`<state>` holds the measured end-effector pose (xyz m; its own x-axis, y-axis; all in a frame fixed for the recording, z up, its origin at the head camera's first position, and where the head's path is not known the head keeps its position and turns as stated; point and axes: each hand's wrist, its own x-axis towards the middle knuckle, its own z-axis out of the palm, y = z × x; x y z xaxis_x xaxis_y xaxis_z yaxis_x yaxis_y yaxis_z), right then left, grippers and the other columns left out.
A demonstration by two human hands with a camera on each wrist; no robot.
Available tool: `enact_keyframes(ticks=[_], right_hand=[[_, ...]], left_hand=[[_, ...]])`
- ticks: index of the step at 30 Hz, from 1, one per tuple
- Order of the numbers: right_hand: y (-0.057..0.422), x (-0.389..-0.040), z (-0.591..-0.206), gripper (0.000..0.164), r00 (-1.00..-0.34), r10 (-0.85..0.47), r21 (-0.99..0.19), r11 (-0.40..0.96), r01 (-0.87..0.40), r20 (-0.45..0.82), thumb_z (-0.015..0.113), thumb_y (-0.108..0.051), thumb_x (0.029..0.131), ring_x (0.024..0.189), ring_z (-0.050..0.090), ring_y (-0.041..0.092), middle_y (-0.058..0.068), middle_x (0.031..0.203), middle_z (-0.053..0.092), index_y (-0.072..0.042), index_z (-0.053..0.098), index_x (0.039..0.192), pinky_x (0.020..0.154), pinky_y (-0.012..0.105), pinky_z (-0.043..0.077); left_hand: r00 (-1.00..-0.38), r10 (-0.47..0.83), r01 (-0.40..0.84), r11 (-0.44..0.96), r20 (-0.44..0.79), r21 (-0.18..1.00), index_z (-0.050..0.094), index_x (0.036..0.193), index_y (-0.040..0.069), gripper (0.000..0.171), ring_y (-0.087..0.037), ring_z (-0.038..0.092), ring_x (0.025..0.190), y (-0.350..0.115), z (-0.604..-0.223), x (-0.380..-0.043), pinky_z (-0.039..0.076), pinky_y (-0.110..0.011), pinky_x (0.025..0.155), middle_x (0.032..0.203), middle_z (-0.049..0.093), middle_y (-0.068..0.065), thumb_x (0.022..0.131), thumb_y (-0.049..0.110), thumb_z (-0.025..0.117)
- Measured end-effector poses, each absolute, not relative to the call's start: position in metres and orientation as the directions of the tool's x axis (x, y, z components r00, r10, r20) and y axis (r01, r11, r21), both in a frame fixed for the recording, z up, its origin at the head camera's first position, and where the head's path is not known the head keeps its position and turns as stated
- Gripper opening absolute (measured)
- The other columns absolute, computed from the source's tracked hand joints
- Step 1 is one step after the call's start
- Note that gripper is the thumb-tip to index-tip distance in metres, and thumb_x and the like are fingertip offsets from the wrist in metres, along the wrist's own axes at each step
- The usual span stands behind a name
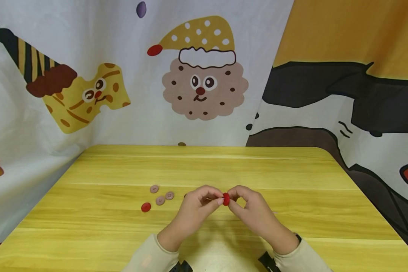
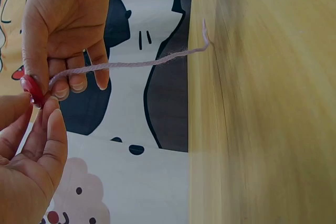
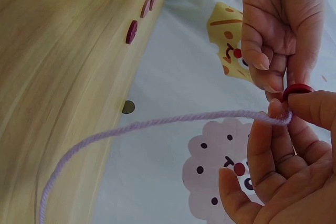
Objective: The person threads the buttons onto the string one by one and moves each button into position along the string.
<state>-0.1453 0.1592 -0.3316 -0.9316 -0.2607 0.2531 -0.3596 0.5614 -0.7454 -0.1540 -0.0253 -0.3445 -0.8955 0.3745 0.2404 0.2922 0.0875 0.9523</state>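
Note:
A red button (image 1: 226, 199) is held edge-on above the table between my two hands. My left hand (image 1: 195, 207) pinches it between thumb and fingertips. From the other side my right hand (image 1: 256, 211) pinches the same button. A lilac yarn (image 3: 152, 123) runs from the button past my right fingers and droops towards the table in the right wrist view. In the left wrist view the yarn (image 2: 126, 65) stretches sideways from the button, its far end bent. Whether it passes through a hole is hidden by the fingers.
Left of my hands, a red button (image 1: 146, 207) and three pinkish-brown buttons (image 1: 160, 200) lie on the wooden table (image 1: 98, 234). The right wrist view also shows a dark red button (image 3: 132, 32), mostly hidden behind my left hand in the head view. A printed curtain (image 1: 122, 34) hangs behind.

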Motion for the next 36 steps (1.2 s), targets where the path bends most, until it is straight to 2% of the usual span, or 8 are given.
enact_keyframes(ticks=[6,16,19,24,30,36], right_hand=[[0.1593,-0.145,-0.3311,0.009,-0.929,-0.271,-0.741,0.562,-0.366,0.254,0.066,-0.007,0.091,0.081,0.057,0.01,-0.011,0.083,0.063,-0.016,0.067,0.09,0.073,0.028,0.048],[0.1605,-0.1459,-0.3294,0.01,-0.919,-0.3,-0.738,0.554,-0.385,0.255,0.064,-0.008,0.092,0.082,0.058,0.008,-0.011,0.084,0.063,-0.017,0.066,0.094,0.076,0.029,0.049],[0.1604,-0.1458,-0.3294,0.013,-0.919,-0.301,-0.746,0.544,-0.385,0.255,0.063,-0.005,0.092,0.081,0.057,0.009,-0.009,0.084,0.063,-0.015,0.064,0.101,0.071,0.028,0.048],[0.1592,-0.1452,-0.3292,0.024,-0.914,-0.324,-0.765,0.514,-0.387,0.244,0.062,-0.003,0.09,0.084,0.057,0.01,-0.006,0.087,0.064,-0.011,0.06,0.113,0.075,0.032,0.047],[0.1584,-0.1438,-0.3285,0.032,-0.9,-0.363,-0.772,0.488,-0.406,0.243,0.061,0.0,0.085,0.085,0.057,0.011,-0.001,0.089,0.064,-0.011,0.057,0.115,0.078,0.032,0.048],[0.158,-0.1431,-0.3271,0.027,-0.894,-0.38,-0.784,0.468,-0.408,0.238,0.066,-0.011,0.089,0.088,0.056,0.012,-0.005,0.091,0.062,-0.015,0.058,0.114,0.082,0.034,0.046]], left_hand=[[-0.901,0.361,0.296,0.104,0.242,0.949,0.066,0.098,0.004,0.011,-0.021,0.062,0.09,-0.0238,-0.3427,-0.1538,0.051,-0.025,0.078,0.101,0.067,-0.009,0.094,0.013,0.063],[-0.904,0.343,0.326,0.163,0.257,0.931,0.065,0.095,0.005,0.007,-0.014,0.06,0.087,-0.0232,-0.342,-0.1551,0.05,-0.025,0.077,0.098,0.066,-0.006,0.094,0.011,0.062],[-0.904,0.344,0.323,0.166,0.252,0.932,0.065,0.094,0.005,0.006,-0.015,0.06,0.087,-0.0229,-0.3422,-0.1552,0.05,-0.025,0.077,0.098,0.066,-0.006,0.094,0.01,0.062],[-0.909,0.342,0.309,0.17,0.238,0.936,0.064,0.094,0.004,0.006,-0.017,0.061,0.088,-0.0219,-0.3421,-0.1553,0.05,-0.025,0.077,0.098,0.066,-0.006,0.095,0.009,0.061],[-0.907,0.345,0.325,0.203,0.243,0.924,0.063,0.094,0.005,0.005,-0.017,0.061,0.092,-0.0217,-0.3403,-0.1555,0.05,-0.026,0.08,0.1,0.064,-0.004,0.096,0.008,0.059],[-0.903,0.342,0.347,0.216,0.262,0.913,0.064,0.095,0.007,0.006,-0.018,0.06,0.095,-0.0217,-0.3387,-0.1557,0.05,-0.026,0.08,0.1,0.063,-0.003,0.096,0.011,0.059]])
